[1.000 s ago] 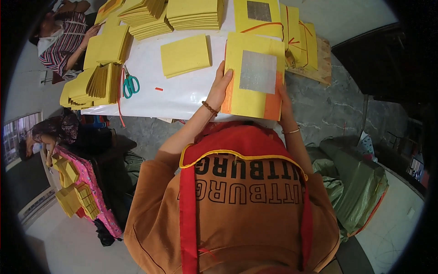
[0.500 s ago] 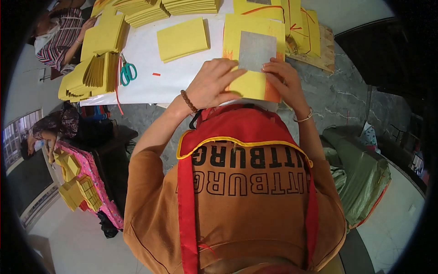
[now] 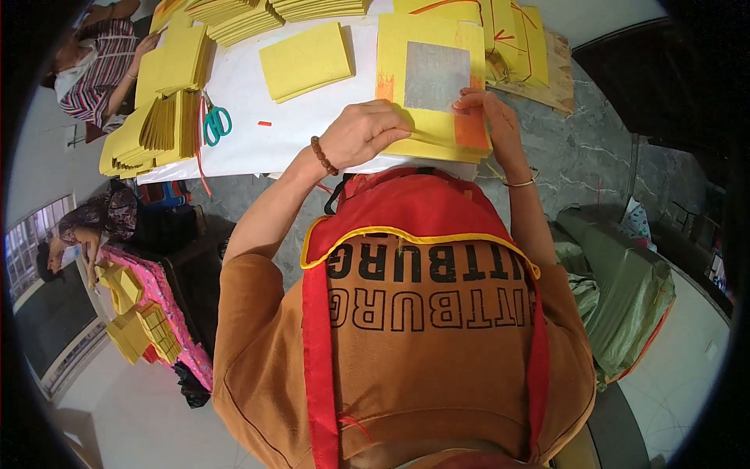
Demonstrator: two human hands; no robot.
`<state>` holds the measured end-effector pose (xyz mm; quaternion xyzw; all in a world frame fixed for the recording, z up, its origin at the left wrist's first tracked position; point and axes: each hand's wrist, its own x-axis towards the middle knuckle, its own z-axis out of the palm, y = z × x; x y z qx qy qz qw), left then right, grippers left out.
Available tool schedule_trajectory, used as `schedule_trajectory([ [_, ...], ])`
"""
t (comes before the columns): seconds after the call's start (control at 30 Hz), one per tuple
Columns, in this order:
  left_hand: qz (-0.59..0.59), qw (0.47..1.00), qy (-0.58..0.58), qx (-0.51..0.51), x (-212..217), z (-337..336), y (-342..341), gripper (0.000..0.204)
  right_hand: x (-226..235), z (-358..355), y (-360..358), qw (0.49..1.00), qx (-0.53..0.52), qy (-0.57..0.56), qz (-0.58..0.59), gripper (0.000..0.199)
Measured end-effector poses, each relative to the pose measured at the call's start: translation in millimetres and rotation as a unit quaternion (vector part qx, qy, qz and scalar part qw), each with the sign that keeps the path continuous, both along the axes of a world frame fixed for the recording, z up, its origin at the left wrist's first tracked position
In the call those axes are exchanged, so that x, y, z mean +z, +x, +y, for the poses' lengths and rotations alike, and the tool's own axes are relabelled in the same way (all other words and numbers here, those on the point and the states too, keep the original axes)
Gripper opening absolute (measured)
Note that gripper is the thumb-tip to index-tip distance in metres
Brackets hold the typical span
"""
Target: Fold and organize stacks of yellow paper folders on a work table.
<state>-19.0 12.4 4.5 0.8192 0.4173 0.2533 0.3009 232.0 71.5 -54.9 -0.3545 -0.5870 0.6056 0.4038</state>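
Right in front of me lies a stack of yellow paper sheets (image 3: 394,47), the top one with a silver-grey square (image 3: 437,76) and orange patches at both sides. My left hand (image 3: 363,131) is closed in a pinch on the near left edge of the top paper. That near edge stands slightly raised, with more yellow paper showing beneath it. At the right edge, my right hand (image 3: 498,125) grips the paper, its curled fingertips on the orange patch. Its thumb is hidden.
A folded yellow paper bundle (image 3: 306,62), green-handled scissors (image 3: 216,123) and a small red strip (image 3: 265,123) lie on the white table. Yellow bundles (image 3: 172,59) line its left side; red-tied ones (image 3: 527,47) stand right. Two people work at the left.
Both hands have taken hold of the paper's near part, and its near edge has come up. My left fingers have drawn together; my right hand has shifted slightly right.
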Motion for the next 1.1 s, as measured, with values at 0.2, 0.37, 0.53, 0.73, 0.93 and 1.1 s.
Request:
schedule_trajectory([
  [0.2,-0.025,0.993,-0.109,0.044,-0.4,6.9,-2.2,0.018,2.4,0.5,-0.8,1.0,-0.004,-0.013,0.009,0.036],
  [0.37,-0.058,0.974,-0.209,0.072,-1.5,11.8,-3.3,0.016,-4.2,4.1,1.5,0.999,0.006,0.038,-0.001,0.037],
  [0.53,-0.115,0.96,-0.247,0.064,-8.8,16.0,-6.9,0.013,-4.8,3.7,0.2,1.0,0.006,0.007,-0.014,0.043],
  [0.73,-0.118,0.938,-0.315,0.08,-5.0,20.7,-8.1,0.015,-4.1,3.2,0.7,1.0,0.012,0.001,-0.014,0.045],
  [0.93,-0.15,0.935,-0.313,0.075,-7.0,23.3,-9.5,0.016,-5.3,2.4,10.9,0.991,0.095,0.03,0.085,0.034],
  [1.1,-0.162,0.93,-0.32,0.08,-14.5,24.0,-11.7,0.017,-6.1,-0.1,10.2,0.992,0.072,0.078,-0.068,0.033],
])
